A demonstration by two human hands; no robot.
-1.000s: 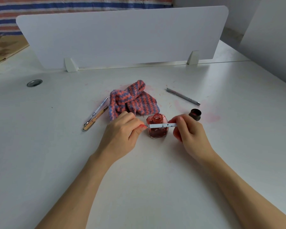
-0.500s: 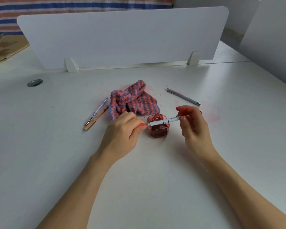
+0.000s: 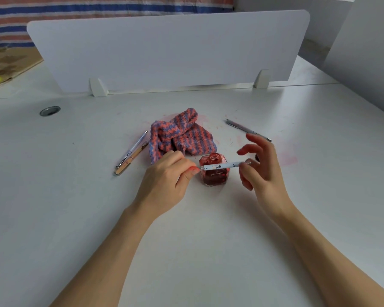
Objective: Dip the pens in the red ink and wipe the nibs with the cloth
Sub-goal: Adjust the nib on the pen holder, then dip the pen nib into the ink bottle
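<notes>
An open glass bottle of red ink (image 3: 215, 176) stands mid-table. Just in front of its neck a white speckled pen (image 3: 222, 166) lies level. My left hand (image 3: 167, 182) pinches the pen's left end with ink-stained fingertips. My right hand (image 3: 261, 167) is at the pen's right end with fingers spread; the end rests by the thumb. A striped pink and blue cloth (image 3: 182, 136) lies crumpled behind the bottle. A white pen (image 3: 134, 148) and a wooden pen (image 3: 130, 161) lie left of the cloth. A grey pen (image 3: 246, 129) lies to the right.
A white divider panel (image 3: 164, 49) stands across the back of the table (image 3: 75, 218). A round cable hole (image 3: 50, 111) sits far left. The dark bottle cap (image 3: 256, 157) is mostly hidden behind my right hand. Faint pink stains mark the table near the cloth.
My right hand has lifted and spread its fingers, loosening its pinch on the pen's right end, which has tilted slightly upward. My left hand has stayed put, holding the other end.
</notes>
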